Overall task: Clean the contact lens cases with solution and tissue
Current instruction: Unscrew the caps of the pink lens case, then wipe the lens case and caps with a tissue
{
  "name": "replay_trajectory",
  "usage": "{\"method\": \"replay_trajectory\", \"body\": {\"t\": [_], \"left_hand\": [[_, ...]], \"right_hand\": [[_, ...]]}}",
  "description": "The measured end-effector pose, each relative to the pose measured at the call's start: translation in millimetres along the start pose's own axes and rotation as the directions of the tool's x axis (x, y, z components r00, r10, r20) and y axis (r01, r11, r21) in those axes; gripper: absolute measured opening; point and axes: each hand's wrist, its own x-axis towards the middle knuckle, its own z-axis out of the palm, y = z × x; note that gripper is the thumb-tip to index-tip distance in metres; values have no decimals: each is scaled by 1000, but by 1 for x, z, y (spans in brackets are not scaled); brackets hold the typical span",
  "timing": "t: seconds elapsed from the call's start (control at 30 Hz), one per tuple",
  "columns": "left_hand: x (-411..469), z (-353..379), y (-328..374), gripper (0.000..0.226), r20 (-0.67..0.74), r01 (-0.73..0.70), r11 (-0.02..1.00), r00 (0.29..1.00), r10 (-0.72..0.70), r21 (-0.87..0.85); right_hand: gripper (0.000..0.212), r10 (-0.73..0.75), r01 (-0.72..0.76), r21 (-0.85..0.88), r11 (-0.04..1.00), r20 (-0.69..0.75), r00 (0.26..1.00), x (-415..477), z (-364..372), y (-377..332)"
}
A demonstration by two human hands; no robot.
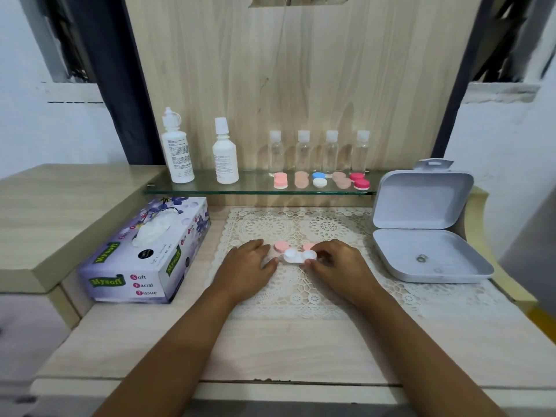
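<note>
While both pink caps (281, 246) lie off, the lens case (298, 256) sits open | right hand (338, 261) grip pinching its rim, left hand (248, 263) flat beside | next: probably fetch solution bottle (178, 152).

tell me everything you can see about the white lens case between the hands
The white lens case is a small glossy plastic piece: two round wells joined side by side. It lies flat on the lace mat, both pink caps apparently off, just behind it. The right hand pinches its right well; the left hand rests flat beside its left end.
</note>
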Motion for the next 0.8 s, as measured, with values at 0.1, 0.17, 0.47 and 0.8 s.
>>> {"method": "replay_trajectory", "body": {"t": [0.1,0.17,0.47,0.8], "left_hand": [[-1,0,0,50,-2,0,1000,1000,0,4],[-1,0,0,50,0,4,1000,1000,-4,5],[0,1,-1,49,-11,-11,1000,1000,12,22],[1,2,-1,49,-6,-7,999,1000,7,31]], "right_hand": [[25,1,-1,30,1000,7,1000,2,-8,-4],[26,-10,9,33,999,8,1000,3,-17,-7],[24,105,-109,-15,994,-162,981,-12,-69,16],[22,74,-143,-203,969,-314,947,-16,-115,72]]}}
